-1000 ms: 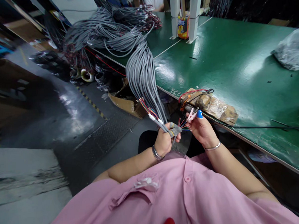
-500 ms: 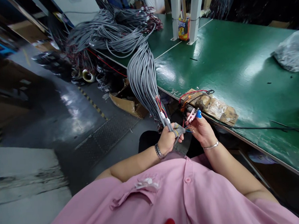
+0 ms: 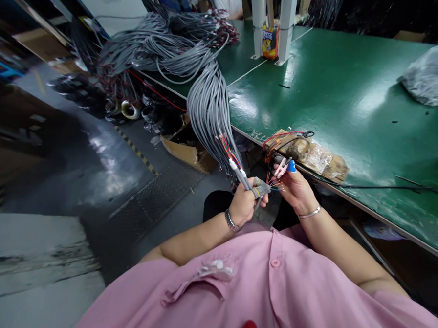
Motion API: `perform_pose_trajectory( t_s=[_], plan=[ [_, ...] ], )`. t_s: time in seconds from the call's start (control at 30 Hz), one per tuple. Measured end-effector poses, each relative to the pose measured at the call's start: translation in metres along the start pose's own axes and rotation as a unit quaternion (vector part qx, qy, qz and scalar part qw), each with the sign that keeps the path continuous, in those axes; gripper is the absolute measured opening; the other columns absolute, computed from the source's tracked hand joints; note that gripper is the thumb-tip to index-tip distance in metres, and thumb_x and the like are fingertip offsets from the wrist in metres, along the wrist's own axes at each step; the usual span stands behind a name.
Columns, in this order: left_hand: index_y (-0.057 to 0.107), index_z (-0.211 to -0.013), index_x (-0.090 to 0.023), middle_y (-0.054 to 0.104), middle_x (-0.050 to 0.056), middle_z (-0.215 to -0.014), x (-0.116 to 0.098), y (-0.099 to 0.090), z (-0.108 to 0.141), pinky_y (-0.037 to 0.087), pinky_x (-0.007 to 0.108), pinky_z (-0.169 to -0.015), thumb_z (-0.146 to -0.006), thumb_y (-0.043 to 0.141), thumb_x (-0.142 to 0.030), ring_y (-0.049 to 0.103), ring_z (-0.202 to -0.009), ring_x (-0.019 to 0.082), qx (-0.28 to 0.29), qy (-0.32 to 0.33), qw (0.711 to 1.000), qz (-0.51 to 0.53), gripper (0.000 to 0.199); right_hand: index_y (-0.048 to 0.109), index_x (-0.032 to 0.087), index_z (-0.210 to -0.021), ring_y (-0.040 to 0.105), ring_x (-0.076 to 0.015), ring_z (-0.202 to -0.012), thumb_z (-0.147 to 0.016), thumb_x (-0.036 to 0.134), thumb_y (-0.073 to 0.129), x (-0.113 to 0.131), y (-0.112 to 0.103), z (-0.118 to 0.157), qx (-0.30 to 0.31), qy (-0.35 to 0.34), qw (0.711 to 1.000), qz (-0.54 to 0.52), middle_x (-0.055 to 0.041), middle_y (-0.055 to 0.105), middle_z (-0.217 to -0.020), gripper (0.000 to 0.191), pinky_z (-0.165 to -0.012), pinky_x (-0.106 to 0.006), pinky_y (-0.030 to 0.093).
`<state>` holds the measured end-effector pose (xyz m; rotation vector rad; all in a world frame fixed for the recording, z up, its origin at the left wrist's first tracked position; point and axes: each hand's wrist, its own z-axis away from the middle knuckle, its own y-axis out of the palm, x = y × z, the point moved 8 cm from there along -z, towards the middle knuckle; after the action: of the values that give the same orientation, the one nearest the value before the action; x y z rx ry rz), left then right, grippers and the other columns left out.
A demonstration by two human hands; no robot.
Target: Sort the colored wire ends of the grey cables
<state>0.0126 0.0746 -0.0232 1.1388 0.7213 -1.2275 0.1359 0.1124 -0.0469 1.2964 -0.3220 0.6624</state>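
Note:
My left hand (image 3: 245,202), its fingertips partly in a worn grey covering, is closed around grey cables (image 3: 241,176). Thin coloured wires (image 3: 275,184) fan out from the cable end on its right side, towards my right hand (image 3: 297,191). A blue cover (image 3: 291,166) caps my right thumb. Beside that thumb, at the fingertips, is a pink clip (image 3: 280,168), which the hand appears to pinch; the exact contact is hard to make out. More coloured wires (image 3: 228,151) with white sleeves stick up above my left hand.
A thick grey cable bundle (image 3: 208,98) hangs over the edge of the green table (image 3: 332,89). A taped wooden block (image 3: 314,156) with red and black leads lies at the near edge. A plastic bag (image 3: 429,74) rests on the right. Below stands a cardboard box (image 3: 183,153).
The upper coloured wires and their white sleeves have shifted slightly left and up. The cables in my left hand have tilted a little. My right hand stays at the pink clip.

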Motion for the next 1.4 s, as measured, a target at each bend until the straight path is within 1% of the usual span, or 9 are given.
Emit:
perform_pose_trajectory(
  t_s=[0.23, 0.47, 0.6, 0.8, 0.97, 1.1, 1.23, 1.4],
  plan=[
    [0.057, -0.067, -0.015, 0.057, 0.0, -0.051, -0.0006, -0.0008, -0.0024, 0.038, 0.02, -0.04, -0.066, 0.072, -0.031, 0.049, -0.042, 0.009, -0.006, -0.001, 1.0, 0.006, 0.022, 0.069, 0.023, -0.085, 0.063, -0.0123, -0.07, -0.064, 0.046, 0.083, -0.0007, -0.0004, -0.0006, 0.0, -0.003, 1.0, 0.0, 0.0013, 0.073, -0.083, 0.034, -0.064, -0.024, 0.053],
    [0.057, -0.067, -0.014, 0.058, 0.0, -0.051, -0.0034, -0.0018, -0.0012, 0.038, 0.02, -0.04, -0.067, 0.071, -0.03, 0.049, -0.041, 0.009, 0.005, -0.006, 1.0, 0.016, 0.022, 0.069, 0.022, -0.087, 0.061, -0.0107, -0.07, -0.067, 0.047, 0.081, -0.0007, 0.0042, -0.0009, 0.025, -0.004, 1.0, 0.013, 0.0016, 0.072, -0.086, 0.034, -0.065, -0.024, 0.053],
    [0.056, -0.065, -0.014, 0.058, 0.001, -0.051, -0.0063, -0.0034, 0.0025, 0.038, 0.02, -0.04, -0.067, 0.072, -0.032, 0.048, -0.04, 0.009, 0.005, -0.007, 1.0, 0.021, 0.024, 0.069, 0.023, -0.085, 0.062, -0.0114, -0.071, -0.067, 0.047, 0.081, -0.0021, 0.0029, -0.0016, 0.021, -0.004, 1.0, 0.014, 0.0017, 0.072, -0.085, 0.033, -0.067, -0.025, 0.053],
    [0.059, -0.067, -0.014, 0.058, 0.001, -0.052, -0.0068, -0.0068, 0.0038, 0.039, 0.021, -0.041, -0.067, 0.074, -0.035, 0.051, -0.042, 0.01, 0.01, -0.002, 1.0, 0.019, 0.026, 0.069, 0.023, -0.085, 0.062, -0.0118, -0.071, -0.068, 0.048, 0.08, -0.0039, 0.0041, -0.0015, 0.022, -0.003, 1.0, 0.018, 0.0017, 0.072, -0.088, 0.032, -0.067, -0.026, 0.053],
    [0.057, -0.065, -0.014, 0.058, 0.001, -0.051, -0.007, -0.007, 0.0042, 0.038, 0.021, -0.04, -0.067, 0.073, -0.033, 0.049, -0.041, 0.009, 0.011, -0.001, 1.0, 0.026, 0.025, 0.069, 0.023, -0.086, 0.062, -0.0124, -0.071, -0.067, 0.048, 0.081, -0.0033, 0.0045, -0.0005, 0.016, -0.004, 1.0, 0.014, 0.0013, 0.072, -0.087, 0.034, -0.066, -0.027, 0.053],
    [0.057, -0.066, -0.014, 0.059, 0.001, -0.052, -0.0081, -0.0061, 0.0046, 0.039, 0.021, -0.04, -0.069, 0.072, -0.032, 0.05, -0.041, 0.01, 0.013, 0.003, 1.0, 0.027, 0.023, 0.069, 0.024, -0.089, 0.062, -0.0125, -0.073, -0.067, 0.049, 0.08, -0.005, 0.0032, -0.0009, 0.02, 0.003, 1.0, 0.005, 0.0016, 0.072, -0.09, 0.035, -0.068, -0.027, 0.054],
    [0.059, -0.067, -0.014, 0.058, 0.001, -0.051, -0.0089, -0.0048, 0.0057, 0.039, 0.021, -0.041, -0.067, 0.075, -0.035, 0.05, -0.042, 0.009, 0.013, -0.002, 0.999, 0.033, 0.027, 0.068, 0.024, -0.086, 0.062, -0.0124, -0.073, -0.069, 0.049, 0.079, -0.0057, 0.0017, -0.0015, 0.024, 0.005, 1.0, 0.011, 0.0014, 0.071, -0.09, 0.032, -0.069, -0.026, 0.053],
    [0.059, -0.068, -0.014, 0.058, 0.001, -0.052, -0.0059, -0.0042, 0.0062, 0.039, 0.02, -0.041, -0.068, 0.075, -0.039, 0.05, -0.041, 0.009, 0.017, -0.007, 1.0, 0.024, 0.03, 0.068, 0.024, -0.092, 0.062, -0.0128, -0.074, -0.071, 0.055, 0.074, -0.0064, 0.0039, -0.0008, 0.032, 0.009, 0.999, 0.021, 0.0011, 0.07, -0.089, 0.037, -0.069, -0.027, 0.053]
  ],
)
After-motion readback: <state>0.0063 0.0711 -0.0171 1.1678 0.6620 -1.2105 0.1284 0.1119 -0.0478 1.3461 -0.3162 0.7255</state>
